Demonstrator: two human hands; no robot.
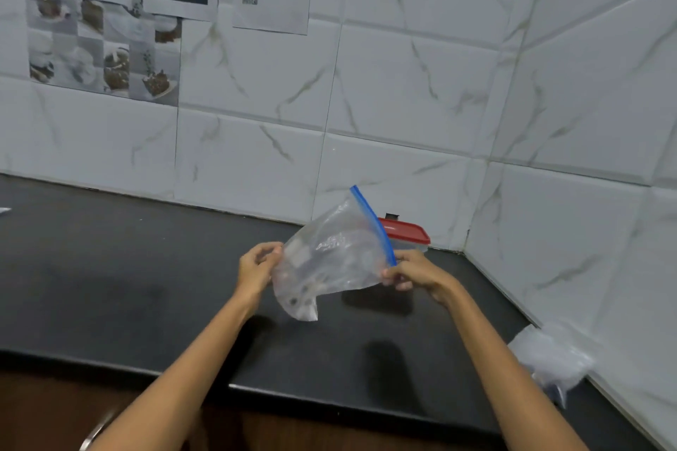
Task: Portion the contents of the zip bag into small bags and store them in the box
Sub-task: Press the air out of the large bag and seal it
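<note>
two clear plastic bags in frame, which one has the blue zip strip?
The zip bag held above the counter by both hands. The other clear plastic bag, lying by the right wall, shows no blue strip.

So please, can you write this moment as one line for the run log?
left hand: grips zip bag | right hand: pinches blue zip end | bag: held above counter | box: red lid on, behind

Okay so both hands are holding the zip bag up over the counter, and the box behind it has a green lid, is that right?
Not quite. The head view shows the box has a red lid. The rest holds: left hand and right hand hold the zip bag above the counter.
</note>
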